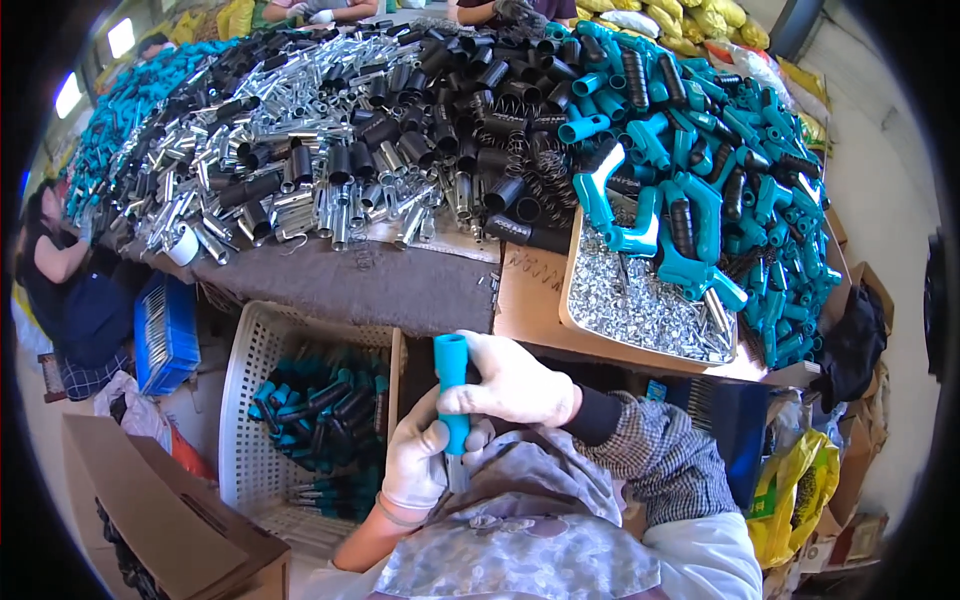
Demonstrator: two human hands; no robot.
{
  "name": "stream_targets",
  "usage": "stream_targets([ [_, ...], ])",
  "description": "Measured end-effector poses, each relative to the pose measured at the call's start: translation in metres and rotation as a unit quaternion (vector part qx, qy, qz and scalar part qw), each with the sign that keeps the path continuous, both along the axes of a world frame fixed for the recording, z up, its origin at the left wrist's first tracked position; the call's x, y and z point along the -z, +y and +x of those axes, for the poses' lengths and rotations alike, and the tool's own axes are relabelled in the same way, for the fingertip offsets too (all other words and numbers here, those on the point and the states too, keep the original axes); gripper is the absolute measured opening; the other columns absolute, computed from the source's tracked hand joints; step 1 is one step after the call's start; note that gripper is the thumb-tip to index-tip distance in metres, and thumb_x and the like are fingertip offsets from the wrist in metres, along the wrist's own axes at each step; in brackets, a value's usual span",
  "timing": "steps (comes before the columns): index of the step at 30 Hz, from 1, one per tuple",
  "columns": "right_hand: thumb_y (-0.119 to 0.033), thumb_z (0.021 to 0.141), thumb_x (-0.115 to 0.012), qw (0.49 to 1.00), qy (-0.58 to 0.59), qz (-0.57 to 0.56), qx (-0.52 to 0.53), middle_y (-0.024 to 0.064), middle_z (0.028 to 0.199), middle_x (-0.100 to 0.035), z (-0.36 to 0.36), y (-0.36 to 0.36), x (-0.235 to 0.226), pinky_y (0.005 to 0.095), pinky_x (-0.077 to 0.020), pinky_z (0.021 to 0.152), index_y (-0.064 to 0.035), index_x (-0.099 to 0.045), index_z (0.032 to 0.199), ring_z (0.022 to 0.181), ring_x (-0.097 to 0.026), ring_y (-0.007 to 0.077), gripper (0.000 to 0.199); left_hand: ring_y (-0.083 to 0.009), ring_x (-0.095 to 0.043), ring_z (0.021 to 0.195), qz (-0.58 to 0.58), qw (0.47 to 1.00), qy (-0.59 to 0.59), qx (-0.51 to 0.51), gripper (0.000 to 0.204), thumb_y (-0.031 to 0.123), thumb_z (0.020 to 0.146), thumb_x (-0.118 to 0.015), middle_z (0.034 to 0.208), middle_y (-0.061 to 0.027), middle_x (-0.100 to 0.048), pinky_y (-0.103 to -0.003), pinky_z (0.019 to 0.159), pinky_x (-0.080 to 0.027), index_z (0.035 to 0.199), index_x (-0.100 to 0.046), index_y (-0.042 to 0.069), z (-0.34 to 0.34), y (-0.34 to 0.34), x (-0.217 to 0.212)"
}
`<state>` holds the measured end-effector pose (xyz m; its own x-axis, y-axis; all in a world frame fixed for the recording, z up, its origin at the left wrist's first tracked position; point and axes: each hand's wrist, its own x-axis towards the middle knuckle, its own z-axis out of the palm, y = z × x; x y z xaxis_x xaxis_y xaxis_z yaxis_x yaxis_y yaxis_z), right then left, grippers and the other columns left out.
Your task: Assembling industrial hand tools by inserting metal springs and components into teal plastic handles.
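A teal plastic tube (452, 362) with an open, wider upper end stands nearly upright in front of my apron. A metal tube (458, 475) shows at its lower end. My left hand (415, 462), in a white glove, is closed round the lower part of the teal tube. Across its middle, my right hand (522, 385), also gloved in white, grips it with thumb and fingers. Close beyond the right hand lies a shallow tray (655, 345) of small shiny metal parts, with several teal angled handles (697, 215) resting on it.
Heaps of metal tubes (330, 85), black sleeves (505, 190) and teal parts cover the table. A white crate (240, 400) of teal-and-black pieces stands left of my hands. A cardboard box (150, 500) is lower left, a yellow bag (800, 500) lower right. Other people work around the table.
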<state>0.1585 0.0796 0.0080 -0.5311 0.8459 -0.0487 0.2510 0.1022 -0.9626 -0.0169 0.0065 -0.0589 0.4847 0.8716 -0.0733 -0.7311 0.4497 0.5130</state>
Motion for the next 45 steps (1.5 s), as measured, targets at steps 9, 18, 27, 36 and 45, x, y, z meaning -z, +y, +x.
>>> stream_targets([
  [9, -0.033, 0.088, -0.07, 0.998, 0.042, 0.051, -0.005, 0.0086, 0.089, -0.064, -0.041, 0.01, 0.019, 0.0362, -0.0564, 0.074, -0.0041, -0.055, 0.108, 0.083, -0.066, 0.0183, 0.038, -0.0144, -0.06, 0.077, 0.062, 0.973, 0.14, -0.175, 0.068, 0.043, 0.096, -0.07, 0.097, -0.0069, -0.062, -0.027, 0.066, -0.048, 0.14, -0.05, -0.004, -0.006, -0.001, 0.003],
  [18, -0.023, 0.086, -0.063, 0.804, -0.403, 0.43, 0.082, 0.0156, 0.087, -0.072, 0.004, 0.095, -0.03, 0.0452, -0.0555, 0.073, -0.0103, -0.076, 0.089, 0.083, -0.071, 0.0339, 0.019, -0.0177, -0.065, 0.087, 0.0, 0.983, 0.066, -0.169, 0.066, 0.04, 0.096, -0.071, 0.112, -0.0093, -0.063, -0.032, 0.067, -0.054, 0.142, -0.047, 0.0, -0.021, -0.005, 0.0],
  [27, -0.014, 0.085, -0.061, 0.663, -0.605, 0.393, 0.201, 0.0133, 0.09, -0.072, 0.028, 0.137, -0.01, 0.0433, -0.0515, 0.074, -0.0083, -0.078, 0.085, 0.089, -0.071, 0.0301, 0.017, -0.0201, -0.064, 0.09, 0.005, 0.989, 0.099, -0.107, 0.052, 0.037, 0.098, -0.068, 0.115, -0.0112, -0.063, -0.034, 0.07, -0.054, 0.133, -0.051, 0.003, -0.012, -0.018, -0.007],
  [36, -0.018, 0.069, -0.077, 0.801, -0.288, 0.477, 0.219, 0.016, 0.094, -0.063, 0.047, 0.106, -0.024, 0.0472, -0.052, 0.079, -0.0054, -0.062, 0.094, 0.091, -0.063, 0.0383, 0.032, -0.0196, -0.066, 0.09, 0.008, 0.981, 0.138, -0.138, 0.05, 0.034, 0.098, -0.068, 0.113, -0.0119, -0.063, -0.034, 0.069, -0.058, 0.132, -0.051, 0.002, -0.007, -0.027, -0.015],
  [45, -0.031, 0.08, -0.079, 0.943, -0.086, 0.3, 0.12, 0.0155, 0.105, -0.067, 0.072, -0.024, -0.013, 0.0418, -0.0527, 0.088, -0.007, -0.068, 0.117, 0.102, -0.066, 0.0344, 0.046, -0.0175, -0.066, 0.084, 0.071, 0.956, 0.282, -0.042, 0.064, 0.028, 0.092, -0.072, 0.109, -0.0132, -0.065, -0.03, 0.073, -0.056, 0.139, -0.048, -0.009, 0.001, -0.033, -0.033],
])
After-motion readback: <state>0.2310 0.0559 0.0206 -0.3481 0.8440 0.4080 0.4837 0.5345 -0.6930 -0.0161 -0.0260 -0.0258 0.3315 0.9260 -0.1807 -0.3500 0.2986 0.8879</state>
